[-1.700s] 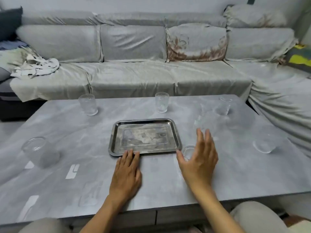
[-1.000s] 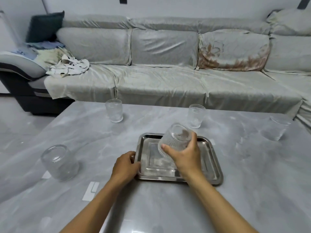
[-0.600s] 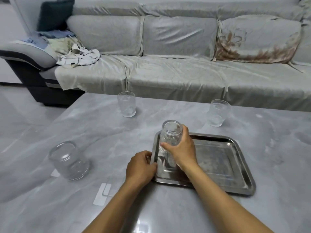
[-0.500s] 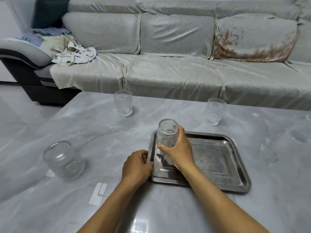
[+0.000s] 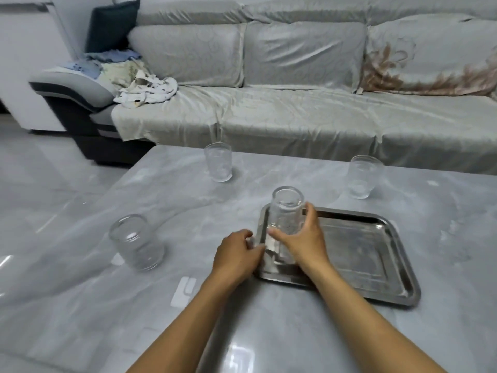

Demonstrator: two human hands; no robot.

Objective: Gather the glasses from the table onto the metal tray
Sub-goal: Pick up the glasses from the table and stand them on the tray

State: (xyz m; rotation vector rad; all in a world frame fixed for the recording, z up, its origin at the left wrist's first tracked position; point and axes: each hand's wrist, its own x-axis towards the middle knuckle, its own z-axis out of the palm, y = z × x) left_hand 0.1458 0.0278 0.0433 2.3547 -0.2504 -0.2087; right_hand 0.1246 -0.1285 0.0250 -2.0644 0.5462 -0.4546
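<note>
Our right hand (image 5: 302, 242) is wrapped around a glass (image 5: 285, 211) standing in the tray's (image 5: 387, 289) left end. Our left hand (image 5: 236, 255) grips the tray's left rim. Three more glasses stand on the table (image 5: 80, 305), at nine (image 5: 135, 242), eleven (image 5: 218, 162) and one o'clock (image 5: 363, 176).

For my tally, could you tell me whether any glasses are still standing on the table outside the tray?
Yes, three glasses stand on the table, outside the tray.
</note>
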